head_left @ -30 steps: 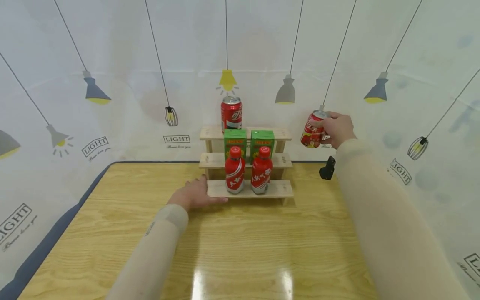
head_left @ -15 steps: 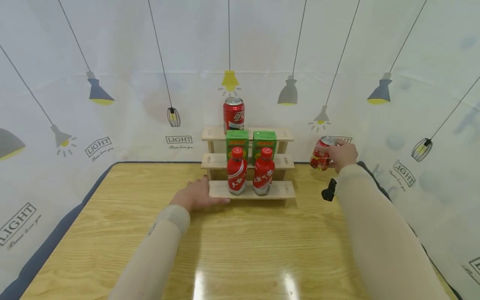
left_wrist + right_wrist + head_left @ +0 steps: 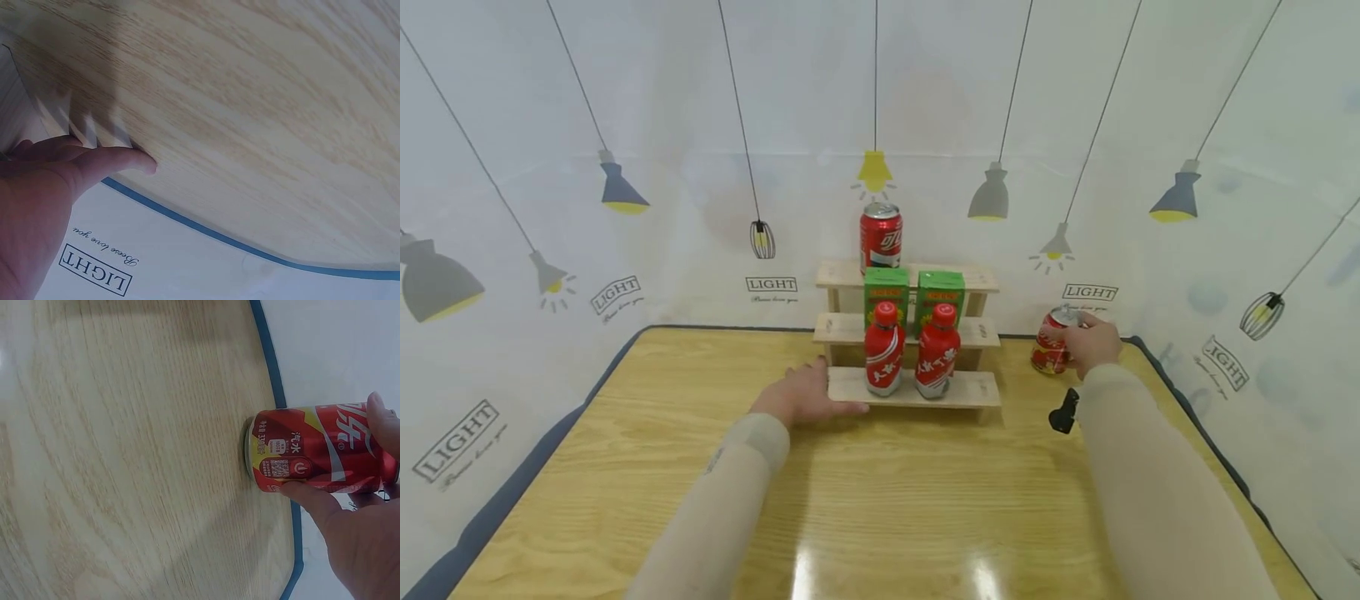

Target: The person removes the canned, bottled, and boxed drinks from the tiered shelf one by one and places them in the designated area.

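Note:
My right hand (image 3: pixel 1093 343) grips a red soda can (image 3: pixel 1049 343) with a yellow base, near the back right of the table. In the right wrist view the fingers and thumb wrap the can (image 3: pixel 312 450), whose bottom is right at the wood surface. My left hand (image 3: pixel 805 393) rests at the left end of a three-step wooden shelf (image 3: pixel 973 387), thumb extended along its front edge; the left wrist view shows that hand (image 3: pixel 37 194) with fingers fairly straight. On the shelf stand another red can (image 3: pixel 881 237), two green drink cartons (image 3: pixel 940 287) and two red bottles (image 3: pixel 884 350).
The wood-grain table (image 3: pixel 910 500) is bordered at the back by a dark blue edge strip (image 3: pixel 737 328). Behind it hangs a white backdrop (image 3: pixel 805 100) printed with lamps. A black wrist-worn device (image 3: pixel 1063 412) sticks out beside the right cuff.
My right hand has lowered the can from in front of the backdrop down to the table at the right. My left hand stays at the shelf; the head view has shifted slightly.

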Motion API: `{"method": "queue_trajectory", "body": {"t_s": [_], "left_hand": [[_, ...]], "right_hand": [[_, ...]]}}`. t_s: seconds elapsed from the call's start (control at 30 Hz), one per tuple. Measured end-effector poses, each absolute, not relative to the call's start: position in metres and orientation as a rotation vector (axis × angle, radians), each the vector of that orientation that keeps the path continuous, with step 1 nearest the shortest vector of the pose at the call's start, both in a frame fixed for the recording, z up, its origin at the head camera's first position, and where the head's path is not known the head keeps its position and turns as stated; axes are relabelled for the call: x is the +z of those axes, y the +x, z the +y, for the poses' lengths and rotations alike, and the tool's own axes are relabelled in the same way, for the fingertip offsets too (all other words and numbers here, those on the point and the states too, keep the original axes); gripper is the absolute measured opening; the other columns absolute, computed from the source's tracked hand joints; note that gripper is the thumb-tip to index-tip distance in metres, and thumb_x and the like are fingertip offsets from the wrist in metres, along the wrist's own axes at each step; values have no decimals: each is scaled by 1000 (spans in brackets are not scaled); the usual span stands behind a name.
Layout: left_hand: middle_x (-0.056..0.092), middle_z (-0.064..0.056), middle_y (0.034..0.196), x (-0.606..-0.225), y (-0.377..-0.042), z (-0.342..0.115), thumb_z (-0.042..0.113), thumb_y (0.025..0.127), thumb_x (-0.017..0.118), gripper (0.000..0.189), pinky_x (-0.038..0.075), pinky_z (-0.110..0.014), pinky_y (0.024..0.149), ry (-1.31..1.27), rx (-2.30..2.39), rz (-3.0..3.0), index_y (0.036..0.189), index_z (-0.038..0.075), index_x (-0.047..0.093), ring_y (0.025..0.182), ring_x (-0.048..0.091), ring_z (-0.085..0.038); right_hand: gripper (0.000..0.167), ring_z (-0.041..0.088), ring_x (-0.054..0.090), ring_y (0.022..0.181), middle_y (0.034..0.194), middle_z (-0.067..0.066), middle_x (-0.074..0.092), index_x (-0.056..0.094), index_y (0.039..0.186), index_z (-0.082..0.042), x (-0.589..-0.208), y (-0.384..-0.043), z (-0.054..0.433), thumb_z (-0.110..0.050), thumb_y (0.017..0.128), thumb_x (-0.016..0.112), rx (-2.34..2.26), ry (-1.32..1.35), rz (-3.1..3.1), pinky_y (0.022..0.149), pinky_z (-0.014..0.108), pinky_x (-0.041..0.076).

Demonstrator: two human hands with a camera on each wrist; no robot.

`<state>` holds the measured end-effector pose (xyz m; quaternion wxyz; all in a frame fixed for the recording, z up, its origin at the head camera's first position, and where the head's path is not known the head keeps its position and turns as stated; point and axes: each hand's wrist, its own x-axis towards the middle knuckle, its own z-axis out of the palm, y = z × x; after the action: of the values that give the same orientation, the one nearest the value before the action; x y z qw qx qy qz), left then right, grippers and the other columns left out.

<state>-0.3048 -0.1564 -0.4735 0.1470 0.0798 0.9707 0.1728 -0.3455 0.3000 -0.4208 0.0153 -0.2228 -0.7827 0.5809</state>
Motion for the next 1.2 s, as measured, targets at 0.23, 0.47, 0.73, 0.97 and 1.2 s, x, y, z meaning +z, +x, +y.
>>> {"method": "queue_trajectory", "body": {"t_s": [0.23,0.47,0.73,0.97,1.2], "left_hand": [[36,-27,170,-475,-306,-156,105,65,57,151,34,-65,128,211,488,2794,167,-1,22,157,31,-56],[33,-27,171,-473,-305,-155,107,64,55,153,31,-66,129,198,496,2783,168,0,20,158,27,-56],[33,-27,171,-473,-303,-154,104,67,58,150,30,-67,129,206,511,2786,168,0,21,158,26,-58],[33,-25,172,-474,-302,-155,105,63,59,152,31,-71,126,178,542,2785,169,3,22,159,24,-58],[36,-25,170,-469,-300,-153,102,67,60,147,35,-71,124,180,521,2786,168,2,23,158,29,-57]], "right_hand": [[86,40,42,155,172,15,37,29,169,-18,-424,-346,302,-29,99,77,1773,-665,-2453,117,55,51],[86,39,40,157,172,15,36,31,169,-14,-426,-349,307,-34,98,77,1652,-652,-2536,125,55,44],[88,45,36,158,170,21,38,32,168,-10,-431,-347,312,-48,99,72,1448,-526,-2670,127,60,39],[101,50,24,162,176,22,22,19,171,-12,-415,-346,309,-65,98,66,1426,-471,-2702,129,65,31],[112,50,17,164,180,20,9,13,172,-14,-390,-349,299,-72,93,67,1449,-425,-2675,128,71,28]]}}
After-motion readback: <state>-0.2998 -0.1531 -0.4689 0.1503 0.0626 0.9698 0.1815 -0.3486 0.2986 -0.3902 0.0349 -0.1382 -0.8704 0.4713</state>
